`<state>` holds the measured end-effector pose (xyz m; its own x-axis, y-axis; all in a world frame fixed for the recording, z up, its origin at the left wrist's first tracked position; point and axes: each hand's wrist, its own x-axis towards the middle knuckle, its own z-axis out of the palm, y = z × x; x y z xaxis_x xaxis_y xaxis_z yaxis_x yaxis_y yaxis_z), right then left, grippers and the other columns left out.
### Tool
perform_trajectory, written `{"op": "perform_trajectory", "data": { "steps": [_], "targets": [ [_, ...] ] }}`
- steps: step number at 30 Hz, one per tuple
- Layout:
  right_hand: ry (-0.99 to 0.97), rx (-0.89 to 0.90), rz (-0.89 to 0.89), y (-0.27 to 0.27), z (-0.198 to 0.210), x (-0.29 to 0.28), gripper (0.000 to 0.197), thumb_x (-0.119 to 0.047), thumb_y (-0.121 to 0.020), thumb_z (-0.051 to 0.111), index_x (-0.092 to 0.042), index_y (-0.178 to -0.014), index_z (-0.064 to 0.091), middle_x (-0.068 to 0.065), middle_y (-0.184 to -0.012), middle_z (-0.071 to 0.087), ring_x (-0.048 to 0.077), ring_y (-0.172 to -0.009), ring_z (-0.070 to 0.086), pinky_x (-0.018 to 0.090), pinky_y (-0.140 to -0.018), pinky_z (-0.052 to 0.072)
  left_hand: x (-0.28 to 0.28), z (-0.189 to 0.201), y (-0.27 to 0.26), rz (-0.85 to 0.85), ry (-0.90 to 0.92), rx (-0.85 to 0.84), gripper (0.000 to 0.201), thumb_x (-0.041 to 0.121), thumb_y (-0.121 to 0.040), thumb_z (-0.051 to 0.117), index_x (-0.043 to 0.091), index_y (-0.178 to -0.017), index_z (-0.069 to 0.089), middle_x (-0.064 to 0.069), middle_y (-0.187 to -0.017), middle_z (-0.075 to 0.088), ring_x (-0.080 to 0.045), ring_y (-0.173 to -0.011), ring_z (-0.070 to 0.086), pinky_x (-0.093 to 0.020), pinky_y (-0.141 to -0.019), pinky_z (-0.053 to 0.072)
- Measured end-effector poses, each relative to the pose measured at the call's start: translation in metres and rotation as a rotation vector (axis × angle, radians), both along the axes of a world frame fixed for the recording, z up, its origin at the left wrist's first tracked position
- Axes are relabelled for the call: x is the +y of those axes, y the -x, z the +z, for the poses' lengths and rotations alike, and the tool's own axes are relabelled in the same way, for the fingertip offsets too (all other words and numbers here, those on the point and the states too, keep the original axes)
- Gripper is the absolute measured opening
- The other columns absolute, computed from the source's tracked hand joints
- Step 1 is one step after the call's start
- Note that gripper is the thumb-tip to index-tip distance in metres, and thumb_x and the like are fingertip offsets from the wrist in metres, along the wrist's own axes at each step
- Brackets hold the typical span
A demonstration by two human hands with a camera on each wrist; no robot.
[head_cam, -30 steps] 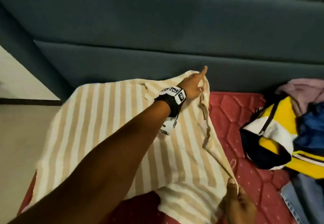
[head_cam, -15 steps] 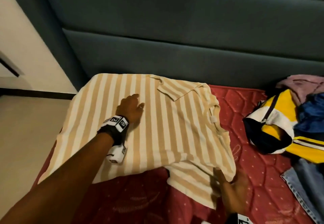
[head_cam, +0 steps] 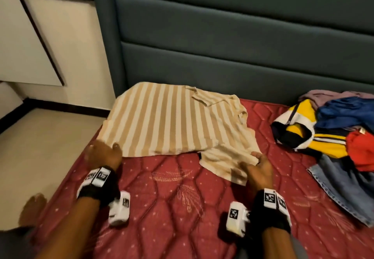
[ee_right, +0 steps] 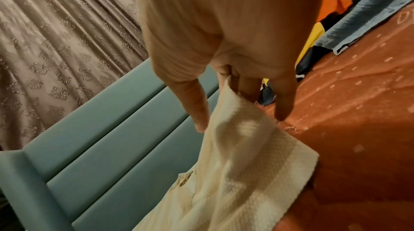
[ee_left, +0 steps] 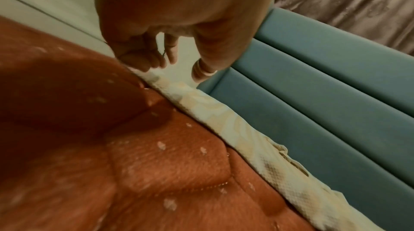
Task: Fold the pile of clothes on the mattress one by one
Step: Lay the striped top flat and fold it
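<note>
Striped shirt (head_cam: pixel 172 121) lying flat on the red mattress (head_cam: pixel 172 208) near the headboard (head_cam: pixel 242 56), right hand (head_cam: pixel 258 170) pinching its near sleeve, left hand (head_cam: pixel 103 153) loose at its near corner, grip holding nothing, clothes pile (head_cam: pixel 334 129) to the right.

Right hand (ee_right: pixel 226 43) fingers around cream shirt (ee_right: pixel 235 173) edge, red mattress (ee_right: pixel 358 111).

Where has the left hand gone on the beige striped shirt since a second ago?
Yes, it moved: the left hand came back from the collar end near the teal headboard to the beige striped shirt's near-left corner.
</note>
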<state>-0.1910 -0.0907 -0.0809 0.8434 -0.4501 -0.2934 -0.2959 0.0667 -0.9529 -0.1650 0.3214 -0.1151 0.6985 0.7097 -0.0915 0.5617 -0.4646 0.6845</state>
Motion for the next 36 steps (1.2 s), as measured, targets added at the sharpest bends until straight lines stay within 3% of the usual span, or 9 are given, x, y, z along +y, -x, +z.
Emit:
{"op": "perform_trajectory", "data": {
  "steps": [4,9,13,16,18,20,24,31,36],
  "targets": [
    [0.169,-0.011,0.017,-0.009,-0.015,-0.011,0.091,-0.029,-0.045,0.082,-0.025,-0.128,0.046,0.013,-0.118,0.064,0.031,-0.103,0.066,0.052,-0.092,0.056,0.015,-0.026,0.023,-0.004,0.326,-0.112,0.064,0.037,-0.082,0.065,0.009,-0.138,0.051,-0.019,-0.132,0.061,-0.038,-0.118,0.061,-0.047,-0.103,0.049],
    [-0.098,0.019,0.042,0.015,-0.015,-0.001,0.061,0.008,-0.078,0.076,-0.018,-0.127,0.053,0.011,-0.120,0.060,0.029,-0.097,0.068,0.039,-0.075,0.062,0.007,-0.023,0.005,0.184,0.844,-0.185,0.039,0.013,-0.097,0.061,0.027,-0.124,0.035,-0.010,-0.094,0.059,-0.020,-0.070,0.056,-0.027,-0.047,0.056],
    [-0.182,0.150,0.076,0.016,-0.034,0.003,0.034,0.010,-0.083,0.070,-0.003,-0.113,0.063,0.025,-0.125,0.061,0.034,-0.089,0.072,0.033,-0.068,0.062,0.009,-0.026,-0.009,0.194,0.823,-0.275,0.054,0.009,-0.095,0.062,0.023,-0.141,0.038,-0.009,-0.127,0.052,-0.024,-0.095,0.059,-0.035,-0.073,0.055],
    [-0.136,0.212,0.036,0.015,-0.040,0.002,0.043,0.002,-0.071,0.082,-0.013,-0.109,0.068,0.025,-0.121,0.066,0.037,-0.090,0.072,0.045,-0.082,0.060,0.008,-0.030,-0.019,0.238,0.800,-0.331,0.056,0.004,-0.094,0.061,0.018,-0.143,0.041,-0.009,-0.132,0.051,-0.027,-0.103,0.056,-0.038,-0.086,0.052],
    [-0.186,0.233,0.057,0.017,-0.039,-0.002,0.045,0.000,-0.065,0.083,-0.018,-0.105,0.072,0.022,-0.113,0.071,0.040,-0.097,0.071,0.059,-0.089,0.055,0.005,-0.025,-0.023,0.229,0.828,-0.350,0.056,0.001,-0.093,0.062,0.017,-0.143,0.044,-0.001,-0.132,0.050,-0.023,-0.107,0.055,-0.035,-0.082,0.053],
    [-0.307,0.230,0.088,0.019,-0.032,-0.003,0.043,0.006,-0.076,0.076,-0.011,-0.115,0.068,0.022,-0.107,0.073,0.039,-0.098,0.071,0.053,-0.082,0.058,0.007,-0.025,-0.027,0.198,0.869,-0.353,0.054,0.000,-0.091,0.066,0.018,-0.140,0.048,0.004,-0.133,0.052,-0.022,-0.103,0.059,-0.027,-0.070,0.053],
    [-0.424,0.206,0.199,0.024,-0.007,-0.004,0.039,0.006,-0.086,0.065,-0.010,-0.121,0.066,0.019,-0.109,0.073,0.035,-0.092,0.072,0.043,-0.065,0.061,0.022,-0.025,-0.025,0.155,0.964,-0.346,0.046,-0.001,-0.089,0.065,0.019,-0.131,0.056,-0.004,-0.108,0.062,-0.013,-0.059,0.048,-0.014,-0.040,0.045],
    [-0.457,-0.051,0.259,0.026,0.072,-0.013,0.049,0.016,-0.090,0.046,-0.004,-0.134,0.054,0.014,-0.089,0.074,0.014,-0.051,0.066,0.019,-0.041,0.049,0.044,0.025,-0.021,0.052,0.854,-0.465,0.029,0.011,-0.089,0.062,0.010,-0.117,0.071,0.000,-0.082,0.063,-0.009,-0.060,0.051,-0.014,-0.044,0.045],
    [-0.334,-0.292,0.295,0.008,0.167,-0.023,0.054,0.010,-0.084,0.053,-0.007,-0.135,0.051,0.000,-0.075,0.071,0.004,-0.049,0.061,0.012,-0.041,0.047,0.055,0.105,-0.037,-0.041,0.801,-0.671,0.024,-0.003,-0.091,0.059,0.000,-0.113,0.068,-0.004,-0.093,0.068,-0.001,-0.061,0.064,-0.013,-0.057,0.054]
  ]
}}
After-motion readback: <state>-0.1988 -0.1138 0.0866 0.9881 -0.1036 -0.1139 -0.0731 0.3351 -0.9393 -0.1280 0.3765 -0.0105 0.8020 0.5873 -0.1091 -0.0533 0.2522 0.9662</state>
